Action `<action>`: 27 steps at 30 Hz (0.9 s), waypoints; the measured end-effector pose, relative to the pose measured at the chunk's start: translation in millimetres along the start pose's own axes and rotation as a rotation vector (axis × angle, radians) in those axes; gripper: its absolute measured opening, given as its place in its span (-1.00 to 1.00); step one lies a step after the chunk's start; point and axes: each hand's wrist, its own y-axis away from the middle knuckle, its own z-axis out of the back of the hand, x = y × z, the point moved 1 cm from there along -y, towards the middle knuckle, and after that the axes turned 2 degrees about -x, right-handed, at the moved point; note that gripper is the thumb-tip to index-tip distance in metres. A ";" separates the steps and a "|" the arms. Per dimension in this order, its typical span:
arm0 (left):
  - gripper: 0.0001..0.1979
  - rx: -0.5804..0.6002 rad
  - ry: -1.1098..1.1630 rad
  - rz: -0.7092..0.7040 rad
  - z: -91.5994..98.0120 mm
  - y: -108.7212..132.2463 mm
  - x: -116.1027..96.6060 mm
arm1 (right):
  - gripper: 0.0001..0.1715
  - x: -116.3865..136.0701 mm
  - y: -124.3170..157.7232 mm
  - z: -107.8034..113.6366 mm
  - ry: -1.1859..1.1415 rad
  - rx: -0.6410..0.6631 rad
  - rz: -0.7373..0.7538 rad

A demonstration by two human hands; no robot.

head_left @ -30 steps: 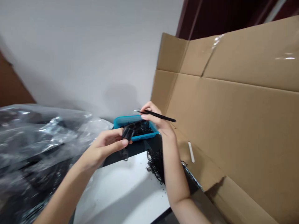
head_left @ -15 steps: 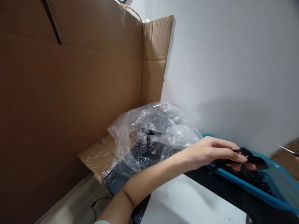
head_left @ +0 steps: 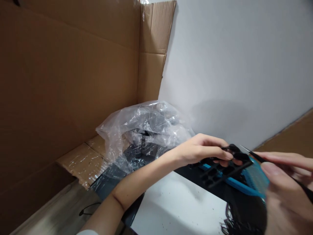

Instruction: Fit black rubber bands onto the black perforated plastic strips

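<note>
My left hand (head_left: 207, 150) reaches across from the lower left, its fingers closed on a black part (head_left: 222, 169) with several openings. From the right edge comes my right hand (head_left: 283, 176), closed around a dark, slim tool (head_left: 262, 159) with a thin metallic tip. That tip is just right of my left fingertips, near the upper edge of the black part. Behind and below the part is a blue basket (head_left: 244, 187) with dark pieces in it, partly hidden by both hands.
A white board (head_left: 181, 205) lies in front, with small dark specks. Dark thin strips (head_left: 236, 225) are heaped at its right corner. Crumpled clear plastic (head_left: 146, 120) covers dark items beside a tall cardboard box (head_left: 73, 75). A pale wall (head_left: 232, 58) rises behind.
The view has shifted right and down. My right hand has come in from the right edge with the tool, near the black part in my left hand, which now shows more fully.
</note>
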 end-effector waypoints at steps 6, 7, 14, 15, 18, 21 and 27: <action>-0.73 -0.056 -0.196 -0.083 5.4 1.3 -10.8 | -0.81 -10.3 -6.6 -0.3 0.007 0.110 0.347; -0.71 -0.079 -0.217 -0.075 6.7 1.0 -12.5 | -0.79 -11.2 -7.6 0.7 0.015 0.134 0.365; -0.77 -0.134 -0.318 -0.102 3.7 6.2 -26.4 | -0.69 -0.5 -1.7 -1.8 0.125 0.243 0.387; -0.76 -0.144 -0.345 -0.110 1.9 7.9 -28.7 | -0.67 1.4 -0.4 -2.1 0.141 0.253 0.398; -0.75 -0.164 -0.417 -0.130 -3.1 11.7 -34.8 | -0.67 5.6 2.3 -2.2 0.169 0.260 0.428; -0.74 -0.146 -0.478 -0.157 -5.5 13.0 -37.8 | -0.67 8.0 3.1 -2.1 0.169 0.265 0.446; -0.75 -0.137 -0.487 -0.173 -5.8 13.4 -37.9 | -0.65 10.3 2.3 -3.2 0.153 0.276 0.466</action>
